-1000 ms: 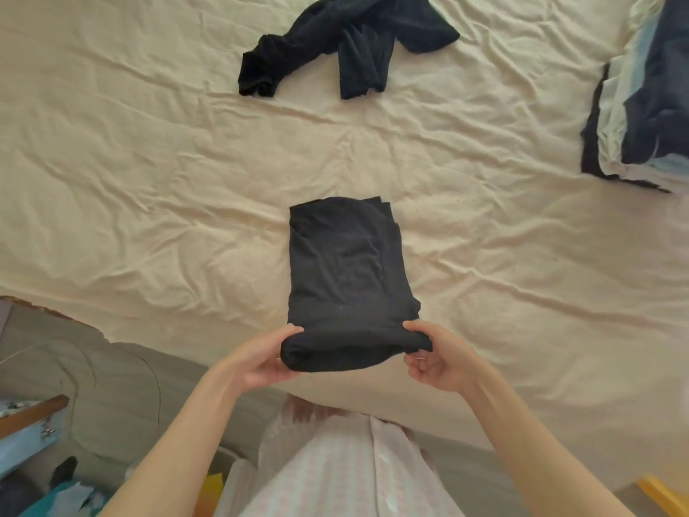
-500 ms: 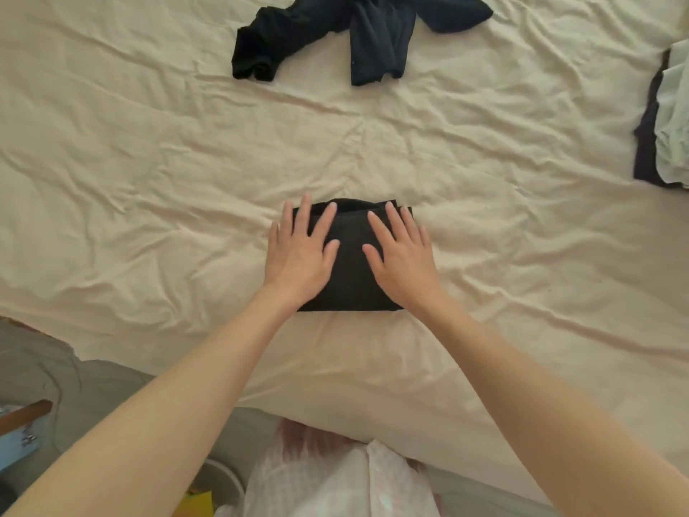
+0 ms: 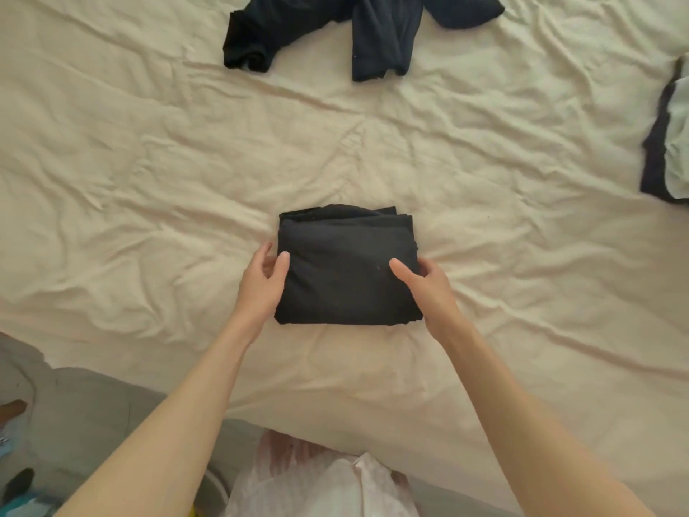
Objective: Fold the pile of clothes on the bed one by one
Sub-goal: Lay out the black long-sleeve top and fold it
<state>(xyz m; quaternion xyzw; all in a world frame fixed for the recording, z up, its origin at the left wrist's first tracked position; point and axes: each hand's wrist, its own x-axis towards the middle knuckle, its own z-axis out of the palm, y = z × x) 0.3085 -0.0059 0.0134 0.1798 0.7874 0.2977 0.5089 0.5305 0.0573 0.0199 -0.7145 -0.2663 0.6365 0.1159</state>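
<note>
Wrinkled cream bedsheet [image 3: 149, 181] covers the whole bed, and a folded black garment [image 3: 345, 268] lies on it as a compact rectangle near the front edge. The left hand [image 3: 263, 283] grips the garment's left side, thumb on top and fingers along the edge. The right hand [image 3: 428, 285] holds the right side likewise, its fingers seemingly tucked under the fold. An unfolded dark garment [image 3: 358, 28] sprawls at the far side. Folded clothes [image 3: 667, 143] sit stacked at the right edge.
</note>
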